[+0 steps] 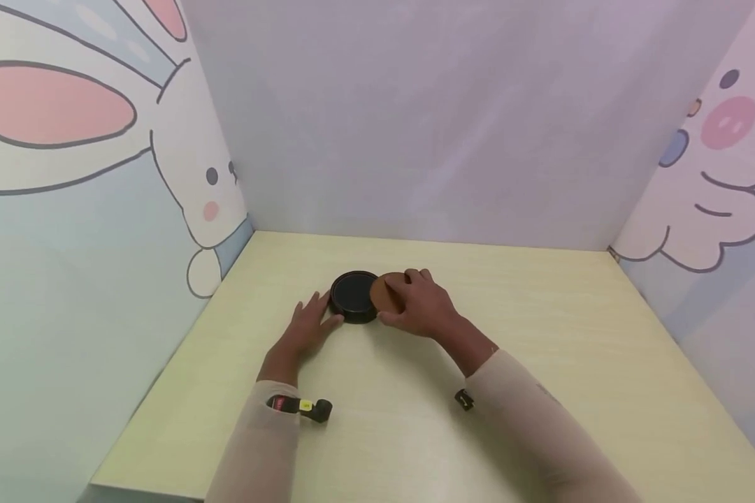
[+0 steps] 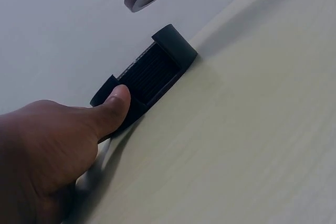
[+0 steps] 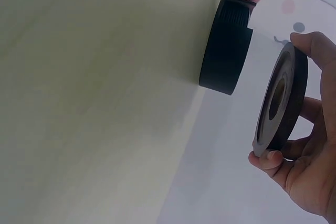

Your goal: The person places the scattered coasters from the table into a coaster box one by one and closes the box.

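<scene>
A low, round black holder with a notched side wall stands on the table. My left hand holds it from the left, with the thumb at the notch in its wall. Just right of the holder, my right hand grips a brown round coaster by its edge, tilted and raised above the tabletop. In the right wrist view the coaster shows a ringed underside with a round recess in the middle, apart from the holder. The left hand's far fingers are partly hidden.
The pale yellow table ends at a plain back wall. Side walls with cartoon animals stand at left and right. Each wrist wears a strap with a small black camera.
</scene>
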`<state>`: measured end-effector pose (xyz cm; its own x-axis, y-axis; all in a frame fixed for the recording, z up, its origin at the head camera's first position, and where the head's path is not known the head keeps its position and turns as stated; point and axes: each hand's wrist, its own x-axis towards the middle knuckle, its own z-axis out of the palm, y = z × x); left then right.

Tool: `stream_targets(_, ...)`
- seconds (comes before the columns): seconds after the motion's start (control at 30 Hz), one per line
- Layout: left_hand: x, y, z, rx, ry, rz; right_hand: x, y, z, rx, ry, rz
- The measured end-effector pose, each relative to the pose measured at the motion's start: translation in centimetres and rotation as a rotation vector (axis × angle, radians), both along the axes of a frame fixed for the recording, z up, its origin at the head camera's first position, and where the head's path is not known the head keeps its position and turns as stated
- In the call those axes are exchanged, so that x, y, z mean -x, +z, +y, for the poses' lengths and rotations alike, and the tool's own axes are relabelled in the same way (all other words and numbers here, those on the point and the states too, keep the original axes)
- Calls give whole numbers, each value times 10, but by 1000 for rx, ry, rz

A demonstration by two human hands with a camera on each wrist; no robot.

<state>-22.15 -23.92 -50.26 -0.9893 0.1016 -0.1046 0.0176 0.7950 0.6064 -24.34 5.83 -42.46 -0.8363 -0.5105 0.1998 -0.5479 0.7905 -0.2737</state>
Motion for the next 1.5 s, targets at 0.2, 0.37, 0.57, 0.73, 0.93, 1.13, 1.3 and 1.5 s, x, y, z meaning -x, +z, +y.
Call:
stream_targets(0.2, 1, 5, 2, 5, -10, -14, 12, 5, -21, -17, -42, -12)
stream_targets(0.37, 1, 5, 1, 45, -22, -3, 20, 3, -38, -20, -55, -16)
stream_targets(0.57, -1, 4, -1, 52, -15, -1, 30, -1, -58, -40, -99, -1)
stream_targets(0.73, 0, 5, -1, 41, -31, 22, 35, -3, -70, -45, -112, -17)
stream_targets(0.93, 0, 4, 0, 56, -35, 12, 36, -10, -77, -81, -50, -8)
stream_targets(1.13, -1, 4, 0, 51, -37, 17, 34, -15, -82, -140, 27, -2)
stream_targets(1.3, -2, 4, 1, 48, -43, 11, 33, -14, -85, -148, 47, -47)
stream_targets(1.5, -3, 4, 0, 46, -49, 26, 34, -16, -87, -174, 39, -65)
